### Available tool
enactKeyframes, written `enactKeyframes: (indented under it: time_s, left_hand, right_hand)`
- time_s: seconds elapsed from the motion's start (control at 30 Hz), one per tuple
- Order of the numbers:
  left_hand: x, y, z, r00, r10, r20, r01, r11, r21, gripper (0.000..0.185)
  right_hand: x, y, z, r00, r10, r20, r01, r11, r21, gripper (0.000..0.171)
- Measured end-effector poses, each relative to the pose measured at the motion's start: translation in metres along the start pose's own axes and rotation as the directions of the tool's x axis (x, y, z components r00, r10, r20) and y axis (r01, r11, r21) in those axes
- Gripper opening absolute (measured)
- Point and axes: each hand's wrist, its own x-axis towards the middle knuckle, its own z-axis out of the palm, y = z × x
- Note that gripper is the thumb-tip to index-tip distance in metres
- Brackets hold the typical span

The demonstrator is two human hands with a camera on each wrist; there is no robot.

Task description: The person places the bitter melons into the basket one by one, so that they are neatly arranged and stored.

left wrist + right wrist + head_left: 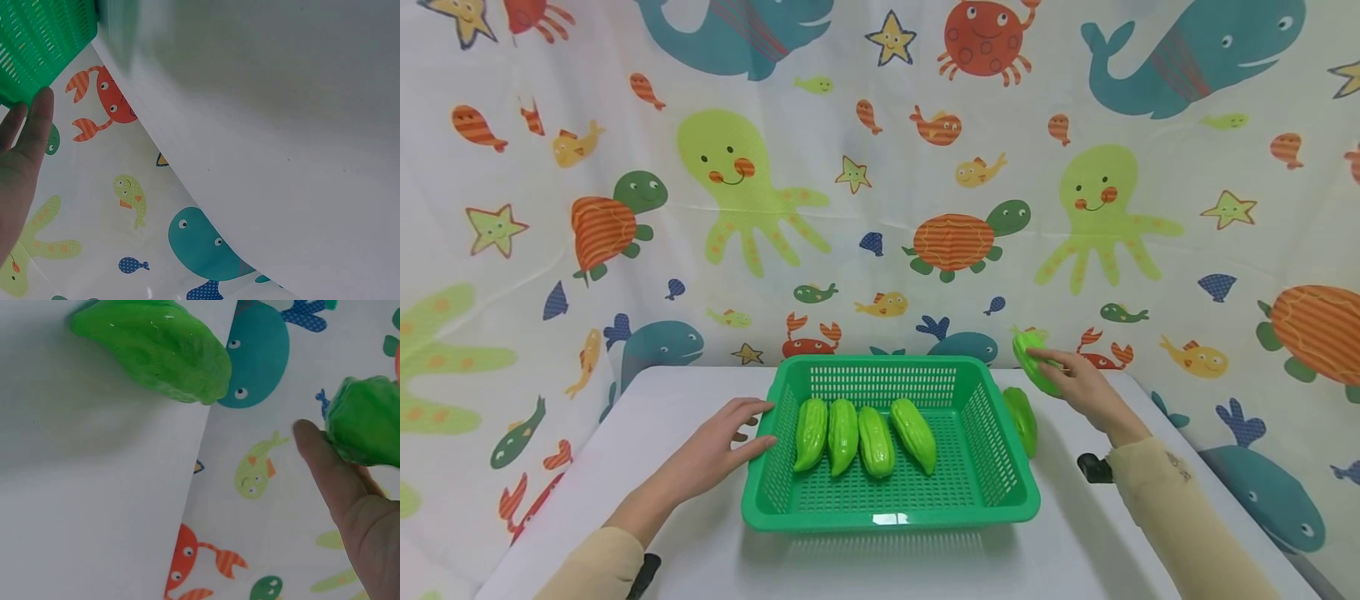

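A shallow basket (820,522) of green plastic, rectangular with rounded corners, is set on the white table (700,546); its walls are pierced by rows of narrow slots, and its floor is latticed. Inside, four glossy, pale green gourds (876,442) are laid lengthwise. Their bodies are plump and ridged, tapered toward one end. Three are placed side by side in the left part, and the fourth is slanted a little to their right. Another gourd of similar shape, the outer gourd (1021,425), is laid on the table just beside the basket's right wall; its lumpy, shiny skin and pointed tip are shown clearly in the right wrist view. Behind the table, a white cloth (820,150) printed with sea animals is hung in soft folds.

The right hand (1082,390) is raised beyond the outer gourd, near the table's far edge, with the forearm stretched forward. A raised gourd (1036,375) is pinched between its thumb and fingers, held tilted and clear of the table. The left hand (718,446) is extended toward the basket's left side, thumb and fingers spread apart; nothing is grasped, and the rim is touched by the fingertips. Both forearms are covered by beige sleeves (1180,517).
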Motion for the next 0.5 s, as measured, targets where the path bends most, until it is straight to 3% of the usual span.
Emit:
enactKeyframes:
  time_s: [0.5]
  left_hand:
    - [-0.001, 0.001, 0.001, 1.0, 0.013, -0.023, -0.013, 1.0, 0.024, 0.057]
  right_hand:
    - [0.005, -0.018, 0.007, 1.0, -0.016, -0.004, 0.016, 1.0, 0.016, 0.053]
